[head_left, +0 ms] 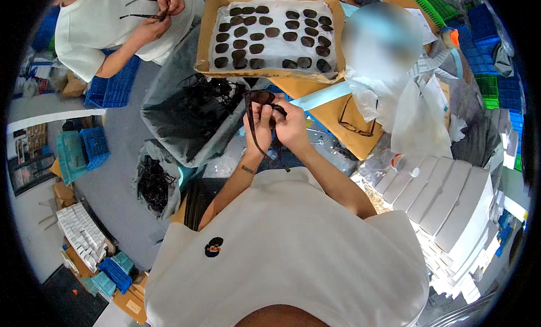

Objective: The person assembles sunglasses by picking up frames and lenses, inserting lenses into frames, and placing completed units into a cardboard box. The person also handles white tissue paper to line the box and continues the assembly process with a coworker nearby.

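Observation:
Both of my hands meet in front of me around a dark pair of sunglasses (260, 97), its temples hanging down. My left hand (260, 127) has its fingers closed on the frame's left side. On the other side, my right hand (292, 124) grips the frame with fingers bent round it; a dark lens seems to lie between the hands, partly hidden. Just beyond them is a cardboard tray (270, 73) lined with white paper. Rows of loose dark lenses (256, 48) lie on that paper.
Left of my hands, a grey-lined bin (169, 121) holds many dark frames. Another pair of glasses (356, 127) rests on cardboard at the right. White boxes (445, 192) are stacked nearby. At upper left, a co-worker's hands (160, 17) hold a dark glasses frame.

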Demonstrator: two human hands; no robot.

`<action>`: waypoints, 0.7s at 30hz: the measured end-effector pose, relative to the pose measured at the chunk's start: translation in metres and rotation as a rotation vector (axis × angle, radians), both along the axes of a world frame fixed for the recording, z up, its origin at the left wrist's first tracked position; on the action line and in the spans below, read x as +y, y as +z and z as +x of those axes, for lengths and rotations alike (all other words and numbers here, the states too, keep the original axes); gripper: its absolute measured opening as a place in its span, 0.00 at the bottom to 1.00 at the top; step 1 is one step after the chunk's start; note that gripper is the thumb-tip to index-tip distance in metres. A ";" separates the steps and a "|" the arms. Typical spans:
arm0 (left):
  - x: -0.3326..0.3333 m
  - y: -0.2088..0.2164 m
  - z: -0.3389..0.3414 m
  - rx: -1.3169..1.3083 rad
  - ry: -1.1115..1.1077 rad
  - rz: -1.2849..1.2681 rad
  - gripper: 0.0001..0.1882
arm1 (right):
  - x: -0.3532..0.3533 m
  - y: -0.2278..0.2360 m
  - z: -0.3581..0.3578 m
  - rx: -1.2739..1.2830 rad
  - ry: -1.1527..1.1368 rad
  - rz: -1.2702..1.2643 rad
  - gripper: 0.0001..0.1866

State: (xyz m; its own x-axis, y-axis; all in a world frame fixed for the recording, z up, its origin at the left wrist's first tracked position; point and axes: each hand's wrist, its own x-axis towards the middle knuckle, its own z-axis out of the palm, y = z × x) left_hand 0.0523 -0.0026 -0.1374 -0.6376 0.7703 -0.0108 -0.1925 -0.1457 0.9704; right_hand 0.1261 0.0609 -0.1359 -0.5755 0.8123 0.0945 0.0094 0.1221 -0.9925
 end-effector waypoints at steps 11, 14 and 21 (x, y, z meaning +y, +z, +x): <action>0.058 -0.002 -0.019 -0.409 0.070 0.152 0.12 | 0.061 -0.007 -0.002 0.354 0.124 -0.854 0.28; 0.060 0.008 -0.044 -0.687 0.207 0.307 0.10 | 0.086 -0.013 -0.005 0.605 0.095 -1.049 0.27; -0.001 0.010 -0.084 -0.752 0.115 0.329 0.11 | 0.207 -0.042 -0.053 -0.471 0.114 0.223 0.26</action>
